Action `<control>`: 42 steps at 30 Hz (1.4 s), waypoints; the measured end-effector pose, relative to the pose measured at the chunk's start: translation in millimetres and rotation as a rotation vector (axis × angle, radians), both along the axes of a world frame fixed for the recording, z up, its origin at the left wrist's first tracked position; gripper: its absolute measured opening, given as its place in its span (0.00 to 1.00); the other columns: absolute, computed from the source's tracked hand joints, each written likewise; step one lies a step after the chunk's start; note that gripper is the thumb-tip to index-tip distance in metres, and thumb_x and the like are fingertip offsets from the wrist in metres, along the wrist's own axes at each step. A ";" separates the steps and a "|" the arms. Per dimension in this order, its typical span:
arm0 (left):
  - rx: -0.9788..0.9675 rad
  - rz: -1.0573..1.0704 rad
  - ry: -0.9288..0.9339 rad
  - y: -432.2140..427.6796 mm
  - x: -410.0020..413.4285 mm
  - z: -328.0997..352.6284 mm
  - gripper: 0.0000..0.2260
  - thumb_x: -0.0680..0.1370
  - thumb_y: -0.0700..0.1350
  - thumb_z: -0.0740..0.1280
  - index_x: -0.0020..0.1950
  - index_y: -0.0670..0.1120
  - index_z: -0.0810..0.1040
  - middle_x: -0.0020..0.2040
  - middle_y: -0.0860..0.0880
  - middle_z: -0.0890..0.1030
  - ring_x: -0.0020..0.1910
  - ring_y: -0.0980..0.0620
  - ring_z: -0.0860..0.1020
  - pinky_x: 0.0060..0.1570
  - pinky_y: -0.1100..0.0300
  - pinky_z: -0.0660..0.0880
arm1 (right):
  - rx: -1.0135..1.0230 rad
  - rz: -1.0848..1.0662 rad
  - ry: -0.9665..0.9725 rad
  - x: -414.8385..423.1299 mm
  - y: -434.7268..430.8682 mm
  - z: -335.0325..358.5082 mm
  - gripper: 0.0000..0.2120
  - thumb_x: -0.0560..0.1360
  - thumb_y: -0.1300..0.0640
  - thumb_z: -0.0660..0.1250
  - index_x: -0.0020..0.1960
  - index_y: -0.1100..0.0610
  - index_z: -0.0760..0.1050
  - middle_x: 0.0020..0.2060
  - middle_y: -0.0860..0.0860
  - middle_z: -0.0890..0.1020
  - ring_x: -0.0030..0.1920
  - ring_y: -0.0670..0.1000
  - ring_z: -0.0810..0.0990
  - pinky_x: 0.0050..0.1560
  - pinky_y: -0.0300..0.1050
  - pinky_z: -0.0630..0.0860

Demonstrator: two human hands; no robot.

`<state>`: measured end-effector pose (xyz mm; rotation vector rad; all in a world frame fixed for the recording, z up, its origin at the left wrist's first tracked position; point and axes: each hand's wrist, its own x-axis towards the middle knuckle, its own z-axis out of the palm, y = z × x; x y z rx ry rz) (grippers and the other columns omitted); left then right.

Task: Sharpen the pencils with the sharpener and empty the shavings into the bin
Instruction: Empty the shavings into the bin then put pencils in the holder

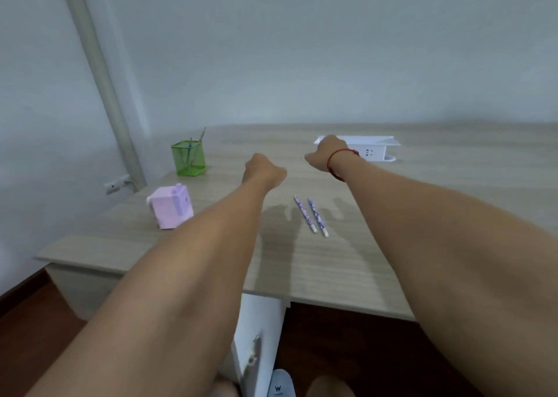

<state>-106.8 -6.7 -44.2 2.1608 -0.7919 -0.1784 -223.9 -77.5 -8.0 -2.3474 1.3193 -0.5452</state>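
Two purple patterned pencils [311, 217] lie side by side on the wooden desk [302, 270], near its middle. A pink box-shaped sharpener [171, 206] stands at the desk's left side. Both my arms stretch out over the desk. My left hand [262, 170] hovers beyond the pencils, its fingers curled under and hidden from me. My right hand [324, 152], with a red string on the wrist, is also bent away, in front of a white box. Neither hand visibly holds anything. No bin is in view.
A green mesh pencil cup [188, 159] with a few pens stands at the back left. A white box with a power socket [368, 148] sits at the back right. A white cabinet [259, 336] is under the desk's front edge.
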 end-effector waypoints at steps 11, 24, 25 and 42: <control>0.189 -0.063 -0.083 -15.0 -43.9 -61.2 0.17 0.70 0.51 0.71 0.53 0.42 0.78 0.57 0.43 0.79 0.56 0.43 0.78 0.47 0.58 0.74 | 0.062 -0.014 0.173 -27.2 -3.3 -90.2 0.11 0.70 0.58 0.65 0.31 0.57 0.68 0.38 0.55 0.77 0.41 0.56 0.77 0.42 0.42 0.71; 0.289 -0.053 -0.043 -2.9 -18.7 -45.1 0.09 0.72 0.39 0.68 0.50 0.38 0.79 0.53 0.40 0.81 0.48 0.42 0.83 0.48 0.52 0.81 | 0.045 0.048 0.155 -0.7 8.5 -89.8 0.21 0.69 0.42 0.68 0.31 0.55 0.64 0.30 0.51 0.71 0.41 0.57 0.74 0.42 0.43 0.68; 0.302 -0.057 -0.058 -0.3 -16.1 -44.3 0.08 0.73 0.40 0.67 0.49 0.38 0.79 0.53 0.40 0.81 0.48 0.42 0.83 0.49 0.53 0.81 | 0.039 0.054 0.152 2.1 10.7 -90.0 0.22 0.69 0.40 0.68 0.31 0.55 0.64 0.32 0.51 0.72 0.41 0.56 0.74 0.42 0.43 0.68; 0.634 -0.065 0.067 28.7 23.0 -37.1 0.12 0.76 0.42 0.60 0.33 0.41 0.73 0.31 0.45 0.75 0.32 0.47 0.76 0.47 0.60 0.79 | -0.148 0.115 0.218 37.1 40.2 -82.1 0.17 0.76 0.50 0.65 0.60 0.60 0.75 0.59 0.57 0.80 0.59 0.58 0.79 0.53 0.45 0.74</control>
